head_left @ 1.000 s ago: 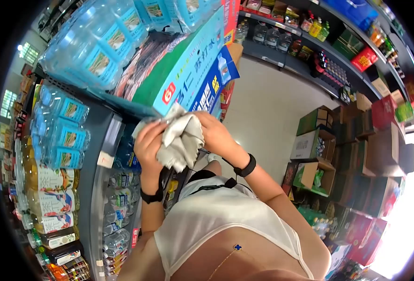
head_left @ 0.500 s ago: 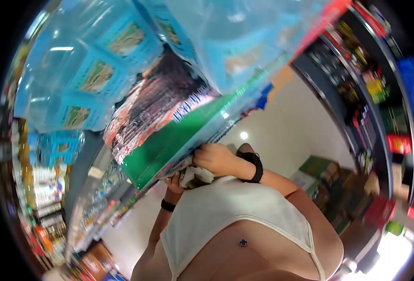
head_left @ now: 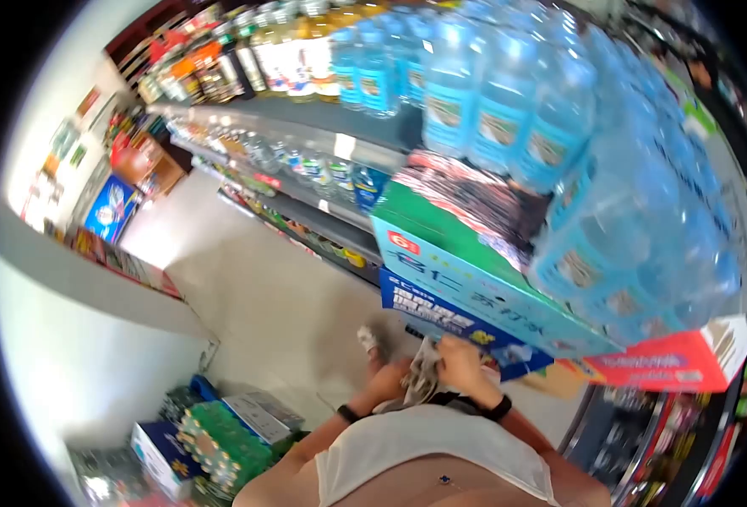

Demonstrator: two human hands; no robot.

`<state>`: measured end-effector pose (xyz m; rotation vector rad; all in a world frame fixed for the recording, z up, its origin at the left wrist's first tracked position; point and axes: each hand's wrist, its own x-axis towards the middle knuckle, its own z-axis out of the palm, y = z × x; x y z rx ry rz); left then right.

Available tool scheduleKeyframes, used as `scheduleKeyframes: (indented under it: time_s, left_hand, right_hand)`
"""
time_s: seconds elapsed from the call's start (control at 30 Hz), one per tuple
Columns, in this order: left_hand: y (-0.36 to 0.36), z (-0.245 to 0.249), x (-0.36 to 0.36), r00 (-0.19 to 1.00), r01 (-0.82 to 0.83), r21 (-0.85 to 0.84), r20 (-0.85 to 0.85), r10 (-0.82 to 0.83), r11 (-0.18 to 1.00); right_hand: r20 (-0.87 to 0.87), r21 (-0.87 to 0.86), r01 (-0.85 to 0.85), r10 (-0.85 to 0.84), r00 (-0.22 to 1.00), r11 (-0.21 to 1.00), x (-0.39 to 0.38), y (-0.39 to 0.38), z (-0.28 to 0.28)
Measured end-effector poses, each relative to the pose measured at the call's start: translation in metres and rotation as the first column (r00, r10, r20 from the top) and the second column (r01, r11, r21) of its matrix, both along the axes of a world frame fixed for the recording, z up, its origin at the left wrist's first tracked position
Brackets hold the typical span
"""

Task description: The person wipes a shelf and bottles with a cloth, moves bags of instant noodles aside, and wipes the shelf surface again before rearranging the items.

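Note:
A crumpled grey-white cloth (head_left: 422,372) hangs between my two hands, in front of my white top. My left hand (head_left: 393,380) is closed on its left side, with the fingers partly hidden behind the folds. On its other side, my right hand (head_left: 460,365) has its fingers curled round the cloth, just below a blue printed box panel (head_left: 441,313). Above that is a green and light-blue carton (head_left: 475,283) with dark and pink packaging on top. Blue-labelled clear bottles (head_left: 500,110) stand upright on and behind it; a wrapped bottle pack (head_left: 627,262) lies tilted at its right.
Shelves (head_left: 289,118) of bottles run off to the upper left. A red box (head_left: 669,359) sticks out at the right, above more stocked shelving. Wrapped green packs (head_left: 221,444) and boxes lie on the floor at lower left, beside a white wall (head_left: 128,363).
The view has turned and drawn back, so the shelf aisle and floor at left now show. The bottles and carton have shifted to the right in view. Both hands still hold the cloth.

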<state>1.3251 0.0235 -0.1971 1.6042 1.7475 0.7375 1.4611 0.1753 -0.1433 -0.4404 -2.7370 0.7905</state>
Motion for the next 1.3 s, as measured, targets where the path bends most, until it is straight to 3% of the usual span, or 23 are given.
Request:
scheduleKeyframes:
  time_s: [0.07, 0.1, 0.13, 0.17, 0.23, 0.4, 0.43, 0.5, 0.57, 0.6, 0.77, 0.83, 0.87, 0.97, 1.0, 1.13, 1.17, 1.23, 1.27, 1.3]
  left_hand:
    - [-0.050, -0.064, 0.014, 0.995, -0.019, 0.024, -0.093, 0.021, 1.000]
    - [-0.069, -0.132, 0.019, 0.973, -0.065, 0.297, -0.192, 0.127, 0.953]
    - [-0.074, -0.106, 0.023, 0.970, -0.213, 0.213, -0.070, 0.232, 0.954]
    - [-0.082, -0.049, 0.023, 0.940, -0.342, 0.114, 0.050, 0.338, 0.933]
    - [-0.090, -0.017, 0.013, 0.885, -0.450, 0.004, 0.140, 0.445, 0.893]
    - [-0.115, -0.006, -0.048, 0.896, -0.440, -0.009, 0.058, 0.440, 0.898]
    - [-0.121, -0.019, -0.066, 0.903, -0.426, -0.024, 0.052, 0.427, 0.904]
    - [-0.136, -0.004, -0.102, 0.869, -0.478, -0.213, 0.030, 0.494, 0.852]
    - [-0.156, 0.004, -0.137, 0.827, -0.538, -0.319, -0.019, 0.563, 0.780]
    - [-0.168, 0.002, -0.149, 0.800, -0.586, -0.336, -0.094, 0.592, 0.738]
    - [-0.226, -0.025, -0.203, 0.656, -0.753, -0.419, -0.423, 0.626, 0.506]
    - [-0.246, -0.033, -0.222, 0.588, -0.807, -0.370, -0.435, 0.682, 0.460]
    - [-0.250, -0.035, -0.231, 0.553, -0.831, -0.341, -0.434, 0.711, 0.439]
    - [-0.257, -0.027, -0.252, 0.496, -0.852, -0.351, -0.308, 0.812, 0.388]
    - [-0.256, -0.036, -0.258, 0.455, -0.871, -0.325, -0.256, 0.853, 0.367]
    - [-0.255, -0.039, -0.299, 0.429, -0.846, -0.386, -0.080, 0.900, 0.369]
    - [-0.259, -0.044, -0.317, 0.448, -0.837, -0.399, -0.108, 0.887, 0.374]
    - [-0.265, -0.055, -0.359, 0.472, -0.827, -0.420, -0.159, 0.867, 0.374]
    - [-0.266, -0.051, -0.383, 0.552, -0.790, -0.468, -0.257, 0.794, 0.397]
    - [-0.268, -0.050, -0.409, 0.541, -0.798, -0.467, -0.279, 0.794, 0.380]
  right_hand:
    - [0.133, -0.107, -0.102, 0.116, 0.984, 0.989, -0.001, -0.028, -0.010]
    - [0.152, -0.143, -0.192, 0.213, 0.965, 0.971, -0.008, -0.039, -0.014]
    - [0.070, -0.118, -0.287, 0.297, 0.952, 0.951, -0.018, -0.041, -0.010]
    - [-0.007, -0.091, -0.376, 0.377, 0.926, 0.922, -0.029, -0.044, -0.004]
    - [0.149, -0.069, -0.436, 0.441, 0.885, 0.897, -0.054, -0.038, -0.007]
    - [0.581, -0.052, -0.508, 0.440, 0.685, 0.860, -0.128, -0.027, -0.057]
    - [0.425, -0.137, -0.581, 0.577, 0.698, 0.803, -0.145, -0.023, -0.070]
    - [0.400, -0.265, -0.543, 0.603, 0.690, 0.797, -0.191, -0.041, -0.034]
    - [0.440, -0.421, -0.454, 0.614, 0.655, 0.785, -0.234, -0.054, -0.055]
    - [0.395, -0.310, -0.569, 0.647, 0.651, 0.762, -0.253, -0.060, -0.065]
    - [0.366, -0.281, -0.725, 0.769, 0.524, 0.628, -0.359, -0.136, -0.052]
    - [0.417, -0.211, -0.835, 0.819, 0.394, 0.509, -0.385, -0.173, -0.030]
    - [0.434, -0.258, -0.852, 0.842, 0.320, 0.456, -0.394, -0.191, -0.018]
    - [0.253, -0.207, -0.944, 0.946, 0.203, 0.258, -0.415, -0.224, -0.032]
    - [0.207, -0.281, -0.936, 0.966, 0.155, 0.211, -0.430, -0.232, -0.031]
    - [0.135, -0.212, -0.956, 0.975, 0.178, 0.204, -0.509, -0.239, -0.026]
    - [0.142, -0.276, -0.940, 0.976, 0.165, 0.199, -0.531, -0.236, -0.034]
    - [0.191, -0.109, -0.988, 0.977, 0.090, 0.112, -0.579, -0.231, -0.067]
    - [0.223, -0.106, -0.988, 0.971, 0.088, 0.114, -0.594, -0.231, -0.064]
    - [0.251, -0.089, -0.989, 0.964, 0.089, 0.115, -0.620, -0.232, -0.060]
